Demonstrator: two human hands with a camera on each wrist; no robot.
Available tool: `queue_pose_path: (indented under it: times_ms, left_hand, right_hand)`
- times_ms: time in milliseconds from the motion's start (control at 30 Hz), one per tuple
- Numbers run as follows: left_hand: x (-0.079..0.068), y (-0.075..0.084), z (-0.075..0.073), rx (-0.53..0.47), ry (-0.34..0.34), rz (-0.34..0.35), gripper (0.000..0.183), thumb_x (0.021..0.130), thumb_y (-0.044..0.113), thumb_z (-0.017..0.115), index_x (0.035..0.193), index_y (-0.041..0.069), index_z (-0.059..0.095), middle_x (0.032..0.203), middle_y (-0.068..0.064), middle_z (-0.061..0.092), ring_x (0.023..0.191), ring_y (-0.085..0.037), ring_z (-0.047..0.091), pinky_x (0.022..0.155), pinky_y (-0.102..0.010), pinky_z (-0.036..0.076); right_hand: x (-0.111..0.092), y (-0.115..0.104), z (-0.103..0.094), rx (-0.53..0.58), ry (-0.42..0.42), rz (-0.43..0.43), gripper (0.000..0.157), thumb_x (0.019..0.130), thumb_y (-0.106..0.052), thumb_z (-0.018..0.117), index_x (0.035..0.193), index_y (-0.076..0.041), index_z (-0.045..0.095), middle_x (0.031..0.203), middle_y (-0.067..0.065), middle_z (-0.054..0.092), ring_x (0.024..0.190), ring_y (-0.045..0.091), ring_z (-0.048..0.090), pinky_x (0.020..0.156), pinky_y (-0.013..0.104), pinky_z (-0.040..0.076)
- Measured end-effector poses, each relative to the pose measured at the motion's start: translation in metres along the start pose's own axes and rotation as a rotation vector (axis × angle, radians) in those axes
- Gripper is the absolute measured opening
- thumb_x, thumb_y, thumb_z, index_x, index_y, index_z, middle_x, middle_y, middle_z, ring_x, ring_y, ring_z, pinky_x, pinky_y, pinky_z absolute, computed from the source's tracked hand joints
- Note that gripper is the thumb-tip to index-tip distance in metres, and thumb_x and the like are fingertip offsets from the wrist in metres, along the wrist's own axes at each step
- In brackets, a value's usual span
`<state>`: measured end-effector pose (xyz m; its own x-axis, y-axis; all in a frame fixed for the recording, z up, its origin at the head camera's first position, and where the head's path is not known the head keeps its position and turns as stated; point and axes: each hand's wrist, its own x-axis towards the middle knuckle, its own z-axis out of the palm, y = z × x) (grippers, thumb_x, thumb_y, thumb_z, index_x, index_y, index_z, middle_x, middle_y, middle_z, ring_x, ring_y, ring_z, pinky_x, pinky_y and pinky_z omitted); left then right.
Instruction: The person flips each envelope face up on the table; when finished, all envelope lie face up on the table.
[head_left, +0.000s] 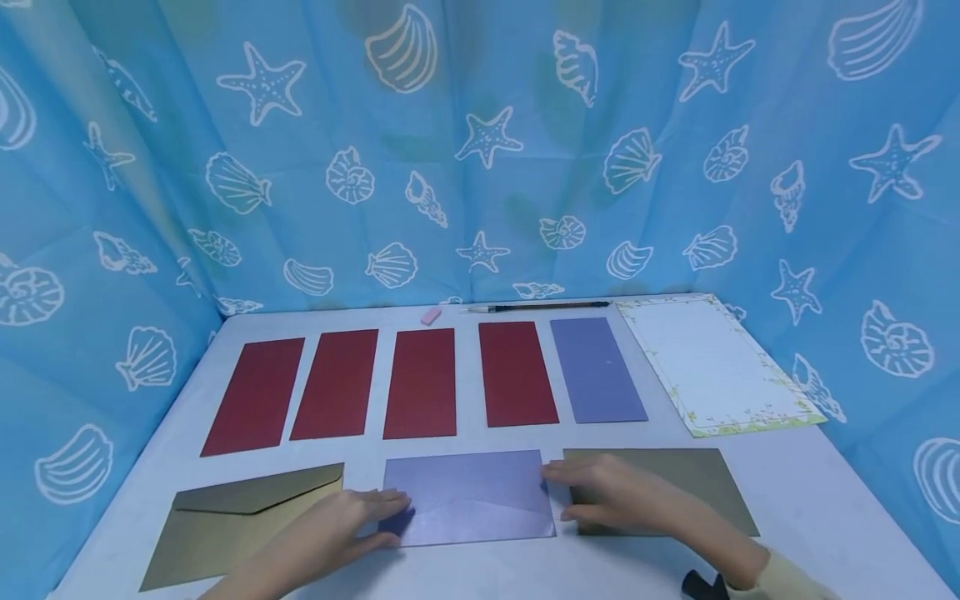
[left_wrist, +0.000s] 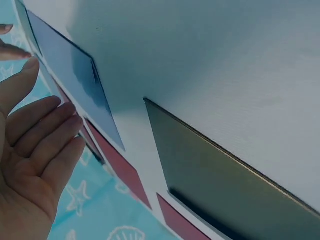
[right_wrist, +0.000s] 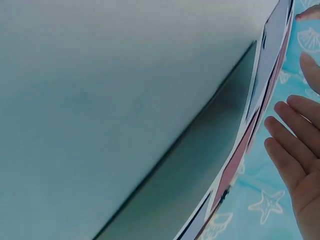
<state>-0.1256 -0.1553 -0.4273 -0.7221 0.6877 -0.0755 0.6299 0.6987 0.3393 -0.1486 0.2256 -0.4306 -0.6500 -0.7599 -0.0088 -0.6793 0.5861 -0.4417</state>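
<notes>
A pale purple envelope (head_left: pixel 472 500) lies flat at the front middle of the white table. My left hand (head_left: pixel 337 525) is at its left edge, fingers extended, partly over a gold envelope (head_left: pixel 240 533) whose flap faces up. Toward the purple envelope's right edge reaches my right hand (head_left: pixel 611 492), above a darker gold envelope (head_left: pixel 690 483). Neither hand grips anything; whether the fingertips touch the purple envelope is hard to tell. In the left wrist view, the left hand (left_wrist: pixel 37 150) has its palm showing. The right hand (right_wrist: pixel 300 145) appears likewise in its own wrist view.
Several dark red rectangles (head_left: pixel 420 383) stand in a row behind, with a purple one (head_left: pixel 597 371) at their right. A floral-bordered sheet (head_left: pixel 712 358) lies at the back right. A brush (head_left: pixel 547 307) and a pink eraser (head_left: pixel 431 316) lie near the blue shell-patterned curtain (head_left: pixel 420 183).
</notes>
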Motion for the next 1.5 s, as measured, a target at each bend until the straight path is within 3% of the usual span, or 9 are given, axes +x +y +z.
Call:
queue_pose_path:
  times_ms: [233, 333, 500, 733, 1033, 1333, 1500]
  left_hand:
    - [0.017, 0.004, 0.006, 0.036, 0.111, 0.177, 0.040, 0.089, 0.026, 0.070, 0.120, 0.002, 0.067, 0.118, -0.009, 0.067, 0.110, -0.020, 0.063, 0.087, -0.034, 0.054]
    - [0.027, 0.010, 0.008, 0.029, 0.133, 0.210, 0.040, 0.090, 0.027, 0.069, 0.121, 0.002, 0.067, 0.119, -0.009, 0.066, 0.112, -0.019, 0.063, 0.089, -0.033, 0.053]
    - [0.044, 0.021, 0.013, 0.009, 0.090, 0.209, 0.044, 0.091, 0.029, 0.067, 0.127, 0.004, 0.063, 0.126, -0.007, 0.063, 0.118, -0.018, 0.058, 0.094, -0.032, 0.050]
    - [0.066, 0.039, 0.017, 0.080, 0.097, 0.290, 0.048, 0.091, 0.035, 0.067, 0.129, 0.006, 0.062, 0.128, -0.004, 0.062, 0.120, -0.015, 0.056, 0.093, -0.029, 0.050]
    - [0.092, 0.059, 0.015, 0.099, 0.087, 0.391, 0.051, 0.090, 0.035, 0.068, 0.133, 0.008, 0.059, 0.132, -0.002, 0.060, 0.123, -0.011, 0.053, 0.095, -0.023, 0.047]
    - [0.115, 0.076, 0.025, 0.084, 0.078, 0.501, 0.054, 0.090, 0.036, 0.069, 0.135, 0.009, 0.057, 0.132, -0.001, 0.059, 0.123, -0.008, 0.052, 0.096, -0.019, 0.044]
    - [0.126, 0.084, 0.028, 0.045, 0.038, 0.536, 0.057, 0.091, 0.037, 0.067, 0.139, 0.010, 0.052, 0.136, 0.000, 0.056, 0.127, -0.006, 0.048, 0.098, -0.018, 0.041]
  right_hand:
    - [-0.016, 0.011, -0.002, 0.005, 0.034, 0.043, 0.058, 0.086, -0.043, 0.070, 0.132, -0.009, 0.060, 0.131, 0.003, 0.060, 0.121, 0.020, 0.056, 0.093, 0.040, 0.050]
    - [-0.023, 0.018, -0.002, 0.013, 0.063, 0.038, 0.060, 0.085, -0.045, 0.070, 0.131, -0.007, 0.060, 0.131, 0.005, 0.060, 0.119, 0.020, 0.057, 0.092, 0.039, 0.051]
    - [-0.037, 0.025, -0.005, 0.003, 0.095, 0.062, 0.060, 0.083, -0.046, 0.072, 0.129, -0.008, 0.063, 0.129, 0.005, 0.062, 0.117, 0.021, 0.059, 0.091, 0.038, 0.051]
    - [-0.057, 0.032, -0.008, -0.022, 0.137, 0.069, 0.060, 0.081, -0.044, 0.075, 0.128, -0.008, 0.063, 0.126, 0.005, 0.063, 0.115, 0.021, 0.060, 0.088, 0.037, 0.053]
    - [-0.078, 0.042, -0.016, -0.053, 0.229, 0.001, 0.058, 0.080, -0.038, 0.077, 0.125, -0.003, 0.064, 0.123, 0.012, 0.065, 0.110, 0.025, 0.063, 0.083, 0.035, 0.055]
    - [-0.099, 0.052, -0.020, -0.071, 0.247, 0.026, 0.061, 0.079, -0.039, 0.078, 0.128, -0.006, 0.063, 0.124, 0.012, 0.064, 0.111, 0.022, 0.062, 0.082, 0.031, 0.055]
    - [-0.113, 0.057, -0.023, -0.082, 0.258, 0.085, 0.063, 0.079, -0.043, 0.077, 0.130, -0.009, 0.062, 0.125, 0.011, 0.063, 0.111, 0.018, 0.062, 0.080, 0.027, 0.055]
